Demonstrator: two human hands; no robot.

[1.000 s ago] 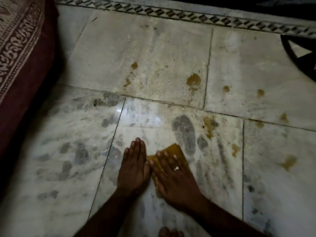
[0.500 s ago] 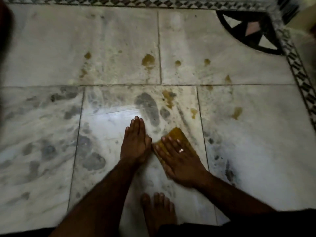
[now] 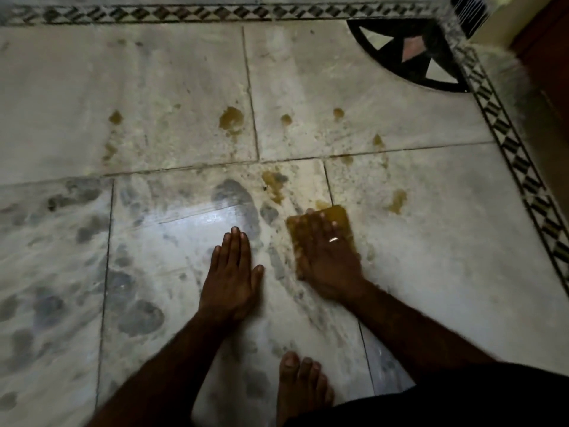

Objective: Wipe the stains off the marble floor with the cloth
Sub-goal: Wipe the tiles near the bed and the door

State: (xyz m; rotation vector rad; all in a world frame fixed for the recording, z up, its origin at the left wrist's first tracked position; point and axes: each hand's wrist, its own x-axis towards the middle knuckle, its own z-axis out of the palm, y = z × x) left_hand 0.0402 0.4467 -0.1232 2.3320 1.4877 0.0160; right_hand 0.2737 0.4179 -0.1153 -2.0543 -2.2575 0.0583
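The right hand (image 3: 326,257), a ring (image 3: 334,239) on one finger, lies flat with straight, spread fingers pressing a yellow cloth (image 3: 340,217) onto the marble floor (image 3: 431,241). The cloth sits over a slab joint toward the near middle, its far edge touching a brownish smear. The left hand (image 3: 232,275) rests just beside it, palm down, fingers straight and together, holding nothing. More yellow-brown stains (image 3: 231,119) dot the slabs beyond, toward the black corner motif (image 3: 409,57) and patterned border (image 3: 517,161), and a bare foot (image 3: 303,389) stands at the near edge.
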